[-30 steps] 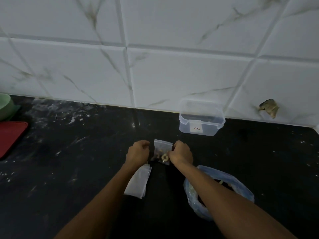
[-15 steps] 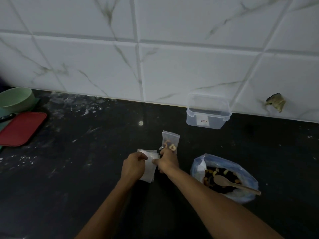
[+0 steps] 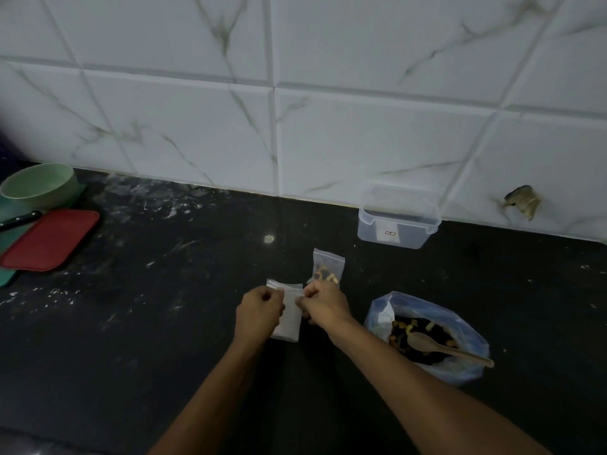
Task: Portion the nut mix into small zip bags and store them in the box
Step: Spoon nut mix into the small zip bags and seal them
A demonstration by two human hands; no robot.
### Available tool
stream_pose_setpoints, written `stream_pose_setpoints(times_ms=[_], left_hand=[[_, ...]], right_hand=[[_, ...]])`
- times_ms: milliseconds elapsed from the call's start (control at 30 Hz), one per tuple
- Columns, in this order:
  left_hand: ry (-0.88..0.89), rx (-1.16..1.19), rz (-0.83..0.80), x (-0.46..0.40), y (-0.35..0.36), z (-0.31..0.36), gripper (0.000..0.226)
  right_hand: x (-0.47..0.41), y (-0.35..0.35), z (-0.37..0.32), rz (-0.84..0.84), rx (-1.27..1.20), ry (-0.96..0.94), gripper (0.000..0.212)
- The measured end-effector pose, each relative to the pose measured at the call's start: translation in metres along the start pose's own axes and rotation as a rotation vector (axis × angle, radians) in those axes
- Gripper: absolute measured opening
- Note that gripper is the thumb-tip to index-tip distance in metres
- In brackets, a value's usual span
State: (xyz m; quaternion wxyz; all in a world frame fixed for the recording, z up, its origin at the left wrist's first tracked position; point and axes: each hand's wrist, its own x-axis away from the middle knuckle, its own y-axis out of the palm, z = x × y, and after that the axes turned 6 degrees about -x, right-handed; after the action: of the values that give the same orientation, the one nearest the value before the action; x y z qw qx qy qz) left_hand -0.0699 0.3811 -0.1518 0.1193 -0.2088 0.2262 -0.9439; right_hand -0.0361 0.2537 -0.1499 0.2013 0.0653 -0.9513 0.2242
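My left hand (image 3: 259, 310) and my right hand (image 3: 323, 302) both pinch the top edge of an empty small zip bag (image 3: 290, 318) that lies on a thin stack of the same bags on the black counter. Just beyond my right hand stands a filled zip bag (image 3: 328, 266) with nuts at its bottom. To the right, a blue plastic bag of nut mix (image 3: 427, 336) sits open with a wooden spoon (image 3: 446, 348) lying in it. The clear plastic box (image 3: 399, 221) stands open against the wall.
At the far left are a green bowl (image 3: 39, 183), a red tray (image 3: 49, 239) and a black-handled knife (image 3: 19, 220). The white marble-tiled wall (image 3: 295, 126) runs along the back of the counter.
Both hands left the filled zip bag, which now stands alone, and moved back to the empty bags. They now grip the top one at its opening. The view shifted left.
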Motion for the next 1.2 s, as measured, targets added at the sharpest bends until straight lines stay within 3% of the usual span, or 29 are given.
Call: stream_pose_setpoints(times_ms=[100,300,433,533,667,767,1000,1133,1167,1200], left_hand=[[0.021,0.125,-0.073,0.010,-0.003,0.018,0.031],[0.040,0.264,-0.276,0.031,0.016,0.054,0.023],[0.162,0.160,-0.364,0.045,0.039,0.071,0.022],[0.314,0.030,-0.440,0.057,0.056,0.084,0.022],[0.460,-0.046,-0.547,0.073,0.078,0.097,0.018],[0.478,-0.106,-0.538,0.081,0.087,0.103,0.017],[0.560,-0.393,-0.293,0.090,0.093,0.103,0.016],[0.586,-0.349,-0.378,0.090,0.090,0.101,0.011],[0.608,-0.318,-0.427,0.090,0.088,0.099,0.015],[0.628,-0.304,-0.490,0.089,0.088,0.097,0.035]], right_hand=[[0.021,-0.017,-0.006,0.021,0.028,-0.113,0.006],[0.061,-0.060,-0.004,0.045,-0.024,-0.237,0.013],[0.084,-0.092,0.009,0.099,-0.256,-0.182,0.006],[0.094,-0.118,0.013,0.169,-0.319,-0.113,0.018],[0.102,-0.148,0.026,0.222,-0.126,-0.127,0.016],[0.109,-0.166,0.034,0.263,-0.024,-0.132,0.013],[0.122,-0.182,0.046,0.333,0.390,-0.108,0.009],[0.124,-0.181,0.042,0.329,0.359,-0.108,0.011],[0.124,-0.182,0.040,0.320,0.334,-0.105,0.012],[0.125,-0.183,0.038,0.310,0.313,-0.100,0.011]])
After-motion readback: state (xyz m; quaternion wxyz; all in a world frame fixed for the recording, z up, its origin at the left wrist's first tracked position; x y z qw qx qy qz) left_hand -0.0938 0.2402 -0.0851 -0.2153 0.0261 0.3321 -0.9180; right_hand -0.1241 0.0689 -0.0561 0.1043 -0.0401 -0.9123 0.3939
